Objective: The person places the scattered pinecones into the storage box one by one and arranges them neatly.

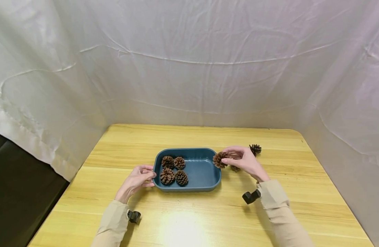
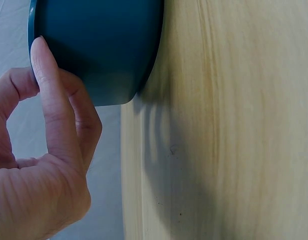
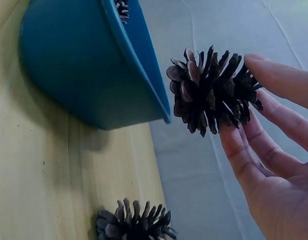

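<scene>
So the biggest thing here was the white cloth hanging behind the table, with a blue tray sitting on the wood. The left hand had the tray by its left end, grip narrow, thumb and fingers pinching the rim. The right hand had its grip around a cone, thumb against fingers and spread about as wide as the cone, right by the tray's right end and a bit above rim height. Four more cones sat bunched in the left half of the tray, and two loose ones lay on the table near the right hand: a half-hidden cone and a dark cone farther back. My read: loading step, part done. Next move seemed to call for clearing the rim, lowering into the bare right half, and letting go gently, with the left steadying.
</scene>
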The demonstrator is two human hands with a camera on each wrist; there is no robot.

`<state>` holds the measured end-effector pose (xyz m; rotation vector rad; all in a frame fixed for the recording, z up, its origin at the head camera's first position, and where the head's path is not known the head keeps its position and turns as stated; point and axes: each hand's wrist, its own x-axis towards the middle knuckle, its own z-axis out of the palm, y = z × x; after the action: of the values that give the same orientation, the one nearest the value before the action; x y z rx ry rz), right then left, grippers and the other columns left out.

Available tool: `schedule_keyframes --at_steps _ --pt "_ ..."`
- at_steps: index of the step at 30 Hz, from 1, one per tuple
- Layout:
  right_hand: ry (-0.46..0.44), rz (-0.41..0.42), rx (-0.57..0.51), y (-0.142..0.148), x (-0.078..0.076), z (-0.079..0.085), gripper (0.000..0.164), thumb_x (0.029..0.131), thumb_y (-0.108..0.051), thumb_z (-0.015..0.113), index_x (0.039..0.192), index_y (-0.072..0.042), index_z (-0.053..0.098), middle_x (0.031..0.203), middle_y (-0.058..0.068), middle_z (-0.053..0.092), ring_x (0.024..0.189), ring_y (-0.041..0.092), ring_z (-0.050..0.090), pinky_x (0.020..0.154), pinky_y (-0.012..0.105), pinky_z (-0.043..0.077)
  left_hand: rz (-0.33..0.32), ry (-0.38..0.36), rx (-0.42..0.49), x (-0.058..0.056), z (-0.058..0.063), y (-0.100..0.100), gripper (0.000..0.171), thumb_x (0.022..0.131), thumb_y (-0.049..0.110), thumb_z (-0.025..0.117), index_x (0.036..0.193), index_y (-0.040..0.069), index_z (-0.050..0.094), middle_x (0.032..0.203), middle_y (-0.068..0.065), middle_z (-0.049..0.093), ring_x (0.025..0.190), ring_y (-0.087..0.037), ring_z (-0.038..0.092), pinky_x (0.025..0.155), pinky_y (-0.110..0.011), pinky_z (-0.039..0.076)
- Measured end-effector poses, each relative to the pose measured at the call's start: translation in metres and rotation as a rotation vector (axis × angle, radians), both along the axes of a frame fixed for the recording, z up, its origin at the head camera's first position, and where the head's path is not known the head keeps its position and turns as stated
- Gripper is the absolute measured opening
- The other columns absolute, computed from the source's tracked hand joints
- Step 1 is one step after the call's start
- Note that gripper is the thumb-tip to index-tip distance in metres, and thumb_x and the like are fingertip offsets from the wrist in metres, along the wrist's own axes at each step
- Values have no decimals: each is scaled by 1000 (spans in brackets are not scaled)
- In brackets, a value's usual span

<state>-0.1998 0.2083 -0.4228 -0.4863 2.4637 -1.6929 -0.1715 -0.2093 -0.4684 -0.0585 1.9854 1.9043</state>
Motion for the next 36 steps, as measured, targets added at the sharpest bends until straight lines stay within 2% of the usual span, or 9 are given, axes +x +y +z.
schedule_keyframes --at_steps 6,13,20,25,32,36 --pt "-53 79 -8 -10 -1 5 41 86 -17 80 122 -2 68 127 22 66 101 17 71 84 25 63 2 -1 4 0 0 0 43 97 0 52 133 -16 35 91 0 63 73 -5 63 65 -18 62" --pt "-98 162 36 -22 -4 8 37 89 -20 77 122 -6 69 126 18 67 106 22 71 88 25 62 1 0 6 0 1 0 43 98 0 52 133 -16 35 92 -1 63 73 -5 63 64 -17 62" --pt "-49 218 117 -30 -7 7 32 90 -21 76 119 -10 72 120 13 69 103 19 66 85 28 60 1 2 3 0 1 1 43 97 0 52 133 -16 35 92 -1 63 73 -5 63 64 -18 62" --pt "-15 272 128 -37 -11 4 30 89 -17 77 117 -8 72 113 14 72 102 22 66 85 30 59 4 0 6 0 1 1 43 97 0 52 133 -16 35 91 0 63 73 -5 63 64 -18 62" --pt "-27 310 157 -46 -13 2 32 87 -17 78 117 -7 72 121 15 71 107 25 67 93 34 60 4 -3 12 0 1 1 42 97 0 52 132 -16 35 91 0 63 73 -5 64 65 -18 62" --pt "-34 333 170 -51 -14 1 32 87 -15 78 117 -5 71 118 15 72 106 28 67 89 30 60 2 -2 12 0 1 0 43 97 0 52 133 -16 35 91 0 63 73 -5 64 65 -18 62"
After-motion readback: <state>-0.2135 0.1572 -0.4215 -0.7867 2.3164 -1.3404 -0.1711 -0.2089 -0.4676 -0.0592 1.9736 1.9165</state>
